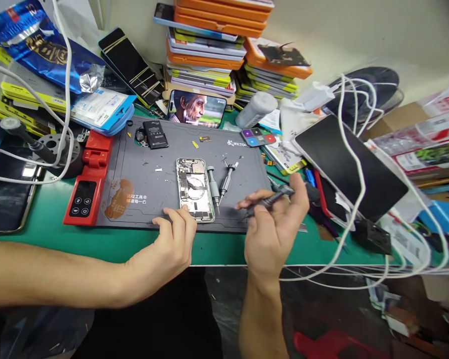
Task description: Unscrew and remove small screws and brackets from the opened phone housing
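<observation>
In the head camera's view, a person's right hand (271, 229) grips a slim dark-grey screwdriver (273, 198) above the near right part of a dark-grey rectangular work mat (157, 174). The left hand (174, 239), fingers loosely bent, reaches the near left corner of a pale-framed, opened smartphone (195, 192) with its inner parts exposed; whether it grips the frame cannot be told. The phone lies on the mat at its near edge, close to the middle of the near edge of the green tabletop (217, 252). Just right of it lie a light-grey screwdriver with a thin shaft (213, 184) and a darker grey metal screwdriver (229, 177). A black rectangular battery (156, 134) sits toward the mat's far left corner. A red device with round buttons (84, 197) stands along the mat's left edge, and a lit phone screen (200, 109) shows a video at the far edge.
</observation>
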Demonstrator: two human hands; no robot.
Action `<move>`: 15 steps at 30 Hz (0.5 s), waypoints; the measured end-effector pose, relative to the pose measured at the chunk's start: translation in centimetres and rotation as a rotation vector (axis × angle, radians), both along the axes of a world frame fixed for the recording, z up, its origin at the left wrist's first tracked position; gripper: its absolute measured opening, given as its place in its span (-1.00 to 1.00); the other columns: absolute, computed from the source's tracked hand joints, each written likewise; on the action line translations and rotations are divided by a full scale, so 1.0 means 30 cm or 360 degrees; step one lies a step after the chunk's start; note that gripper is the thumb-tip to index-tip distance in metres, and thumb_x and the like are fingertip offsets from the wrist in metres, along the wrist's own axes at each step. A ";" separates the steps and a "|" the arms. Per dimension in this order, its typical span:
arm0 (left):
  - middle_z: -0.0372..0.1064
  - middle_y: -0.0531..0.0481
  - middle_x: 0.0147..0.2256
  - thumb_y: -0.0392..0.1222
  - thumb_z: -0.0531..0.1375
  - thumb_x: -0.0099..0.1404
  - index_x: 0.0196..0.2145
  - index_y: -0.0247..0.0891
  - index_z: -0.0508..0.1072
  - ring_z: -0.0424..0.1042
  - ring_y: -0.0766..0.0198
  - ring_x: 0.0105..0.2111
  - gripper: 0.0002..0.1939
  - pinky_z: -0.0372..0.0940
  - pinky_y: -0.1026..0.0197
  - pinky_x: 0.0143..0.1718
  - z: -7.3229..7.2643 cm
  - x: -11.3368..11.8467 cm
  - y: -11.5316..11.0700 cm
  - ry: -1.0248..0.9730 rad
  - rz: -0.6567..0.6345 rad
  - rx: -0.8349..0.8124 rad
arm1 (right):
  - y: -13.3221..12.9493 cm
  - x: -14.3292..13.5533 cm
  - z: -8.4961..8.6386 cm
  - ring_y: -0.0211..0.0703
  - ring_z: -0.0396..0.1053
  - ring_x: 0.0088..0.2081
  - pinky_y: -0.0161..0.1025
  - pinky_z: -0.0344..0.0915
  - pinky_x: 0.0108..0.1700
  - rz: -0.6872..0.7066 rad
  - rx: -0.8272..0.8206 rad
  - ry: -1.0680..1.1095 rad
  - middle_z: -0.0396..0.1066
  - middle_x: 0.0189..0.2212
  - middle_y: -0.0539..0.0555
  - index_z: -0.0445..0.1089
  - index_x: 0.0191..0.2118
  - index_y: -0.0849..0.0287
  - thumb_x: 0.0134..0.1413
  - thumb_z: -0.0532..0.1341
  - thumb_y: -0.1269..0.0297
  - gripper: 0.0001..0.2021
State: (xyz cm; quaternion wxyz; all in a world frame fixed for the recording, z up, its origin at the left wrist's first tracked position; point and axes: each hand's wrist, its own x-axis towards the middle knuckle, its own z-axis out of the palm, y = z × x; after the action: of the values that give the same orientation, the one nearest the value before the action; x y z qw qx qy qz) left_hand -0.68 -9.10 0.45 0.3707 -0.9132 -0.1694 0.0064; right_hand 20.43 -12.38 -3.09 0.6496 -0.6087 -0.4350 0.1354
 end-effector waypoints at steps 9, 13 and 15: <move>0.53 -0.31 -0.13 -0.06 0.08 0.62 0.02 -0.54 0.60 0.55 0.12 -0.23 -0.55 0.35 0.19 -0.34 0.011 0.011 0.032 -0.0155 -0.0073 0.0054 | -0.021 0.040 0.030 -0.19 0.37 -0.44 -0.20 0.32 -0.43 -0.0312 -0.0249 -0.0822 0.53 -0.28 0.06 0.29 0.27 0.06 0.25 0.38 0.23 -0.47; 0.50 -0.23 -0.28 -0.02 0.03 0.65 -0.13 -0.55 0.60 0.48 0.21 -0.38 -0.48 0.28 0.21 -0.38 0.009 0.021 0.067 -0.0258 -0.0173 0.0065 | 0.019 0.011 0.075 -0.32 0.32 -0.55 -0.28 0.32 -0.53 -0.0038 -0.0074 -0.0258 0.56 -0.26 0.00 0.22 0.24 -0.02 0.30 0.35 0.21 -0.52; 0.48 -0.20 -0.30 -0.05 0.03 0.65 -0.16 -0.54 0.59 0.46 0.22 -0.40 -0.50 0.26 0.22 -0.39 0.006 0.022 0.075 -0.0256 -0.0192 0.0079 | 0.040 -0.006 0.085 -0.30 0.41 -0.49 -0.29 0.39 -0.50 0.0054 -0.0059 -0.0057 0.57 -0.21 0.00 0.16 0.29 -0.05 0.34 0.32 0.19 -0.49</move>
State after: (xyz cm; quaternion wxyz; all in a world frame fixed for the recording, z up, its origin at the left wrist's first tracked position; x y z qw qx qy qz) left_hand -0.02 -6.84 0.64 0.3780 -0.9099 -0.1433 -0.0934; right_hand 20.24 -11.18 -0.53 0.6279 -0.6154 -0.4544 0.1435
